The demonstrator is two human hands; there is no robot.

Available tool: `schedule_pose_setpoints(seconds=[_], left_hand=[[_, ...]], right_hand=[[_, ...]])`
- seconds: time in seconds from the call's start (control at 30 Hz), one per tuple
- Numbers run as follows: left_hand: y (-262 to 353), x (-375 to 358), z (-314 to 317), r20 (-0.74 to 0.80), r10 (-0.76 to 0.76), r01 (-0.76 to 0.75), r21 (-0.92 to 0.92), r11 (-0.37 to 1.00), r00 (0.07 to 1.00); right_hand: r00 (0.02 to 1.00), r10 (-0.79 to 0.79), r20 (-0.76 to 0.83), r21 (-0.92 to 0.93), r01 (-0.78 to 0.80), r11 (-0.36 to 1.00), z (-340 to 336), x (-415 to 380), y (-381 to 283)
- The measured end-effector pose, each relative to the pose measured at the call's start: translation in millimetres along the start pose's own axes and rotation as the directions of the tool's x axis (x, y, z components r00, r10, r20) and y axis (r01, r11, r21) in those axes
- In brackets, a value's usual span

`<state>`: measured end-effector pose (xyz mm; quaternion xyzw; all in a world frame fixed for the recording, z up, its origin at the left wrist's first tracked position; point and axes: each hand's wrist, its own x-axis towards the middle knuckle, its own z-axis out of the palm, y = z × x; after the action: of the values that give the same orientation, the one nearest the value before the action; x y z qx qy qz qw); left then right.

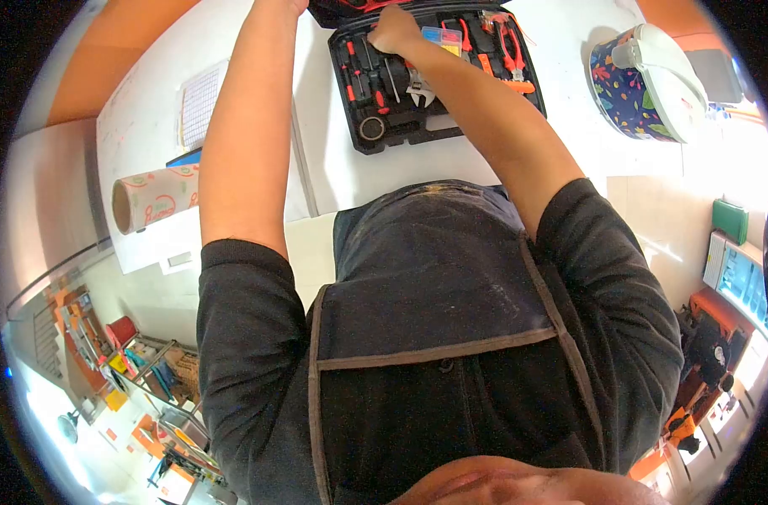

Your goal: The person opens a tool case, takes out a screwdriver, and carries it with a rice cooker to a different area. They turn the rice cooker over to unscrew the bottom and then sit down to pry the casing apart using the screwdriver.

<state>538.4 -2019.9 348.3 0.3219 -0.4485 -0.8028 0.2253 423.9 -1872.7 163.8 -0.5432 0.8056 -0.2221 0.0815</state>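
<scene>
An open black tool case (363, 145) lies on the white table, its tools set in moulded slots. Over its upper left part is my right hand (395, 34), fingers curled in; what they hold, if anything, is hidden. Screwdrivers with red and black handles (377, 91) sit below and left of it, and an adjustable wrench (418, 89) lies nearer me. Red-handled pliers (512, 52) fill the right side, beside a small box with coloured compartments (443, 39). At the top edge, beside the lid, only the base of my left hand (296, 4) shows; its fingers are cut off.
A printed paper roll (156, 199) and a gridded sheet (200, 108) lie on the white table (316, 160) to the left. A patterned round container with a white top (628, 88) stands at the right. Cluttered shelving (169, 370) is visible at lower left.
</scene>
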Motion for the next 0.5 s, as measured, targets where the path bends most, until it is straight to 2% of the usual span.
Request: schedule_pose_setpoints(seconds=[0.03, 0.07, 0.13, 0.17, 0.3, 0.4, 0.47, 0.5], left_hand=[[-4.3, -26.5, 24.0, -0.079, 0.112, -0.1, 0.148, 0.984, 0.991], [-3.2, -48.5, 44.3, -0.141, 0.234, -0.184, 0.298, 0.937, 0.962], [-1.9, -55.1, 52.2, -0.191, 0.248, -0.191, 0.276, 0.942, 0.95], [-5.1, -57.1, 56.2, -0.209, 0.247, -0.188, 0.266, 0.945, 0.946], [-3.8, -57.5, 64.3, -0.238, 0.262, -0.202, 0.25, 0.947, 0.935], [-6.8, -56.4, 44.7, -0.233, 0.268, -0.212, 0.239, 0.947, 0.935], [-11.1, -47.2, 45.8, -0.189, 0.262, -0.22, 0.22, 0.95, 0.946], [-11.9, -54.8, 53.2, -0.184, 0.263, -0.218, 0.236, 0.947, 0.947]], right_hand=[[0.999, -0.032, 0.007, -0.023, 0.032, 0.999, 0.2, 2.6, 6.0], [0.997, -0.032, -0.07, 0.031, 0.034, 0.999, -6.2, -0.9, 6.7], [0.978, -0.023, -0.209, 0.129, 0.051, 0.99, -23.5, -16.0, 10.8], [0.995, -0.016, 0.097, 0.013, 0.015, 1.0, -32.5, -17.3, 17.2], [0.989, 0.015, 0.148, 0.048, -0.022, 0.999, -50.2, -33.0, -13.4], [0.989, -0.029, 0.144, -0.012, 0.031, 0.999, -35.4, -30.2, -24.5], [0.952, 0.122, 0.281, -0.024, -0.12, 0.992, -44.8, -30.2, -38.5], [0.957, 0.079, 0.28, -0.077, -0.06, 0.995, -32.4, -23.8, -35.8]])
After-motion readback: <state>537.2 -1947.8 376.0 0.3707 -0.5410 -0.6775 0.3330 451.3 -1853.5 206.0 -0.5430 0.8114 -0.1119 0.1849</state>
